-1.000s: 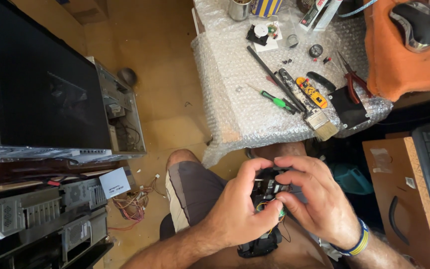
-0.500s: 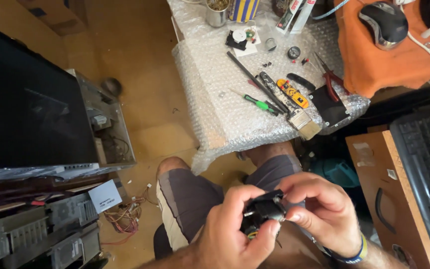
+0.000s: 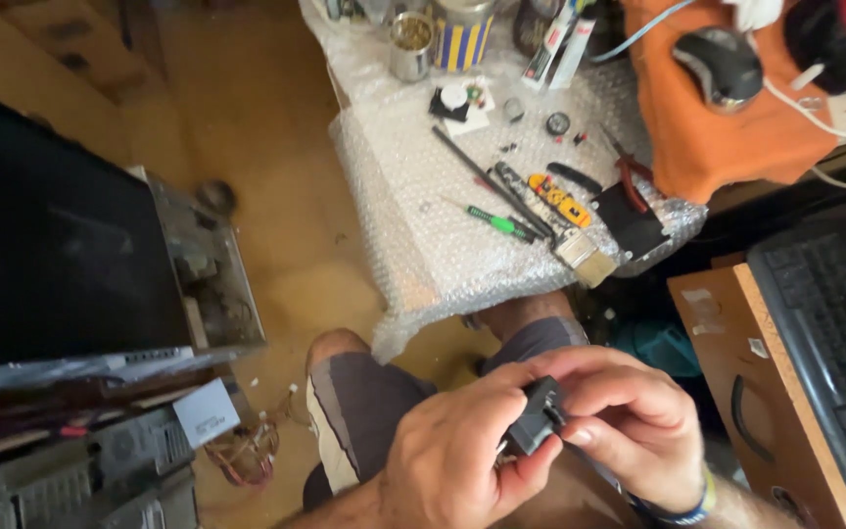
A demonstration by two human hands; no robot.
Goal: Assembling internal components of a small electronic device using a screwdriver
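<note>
The fingers (image 3: 501, 387) of the left hand (image 3: 452, 456) and the right hand (image 3: 629, 421) are closed around a small black part (image 3: 538, 416), held between both hands above the lap. Ahead, the bubble-wrapped worktop (image 3: 413, 216) carries a green screwdriver (image 3: 494, 221), a brush (image 3: 585, 257) and red-handled pliers (image 3: 627, 171).

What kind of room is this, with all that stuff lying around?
Probably a home electronics repair corner: a screwdriver and pliers lie on bubble wrap, and opened metal equipment cases stand nearby.
</note>
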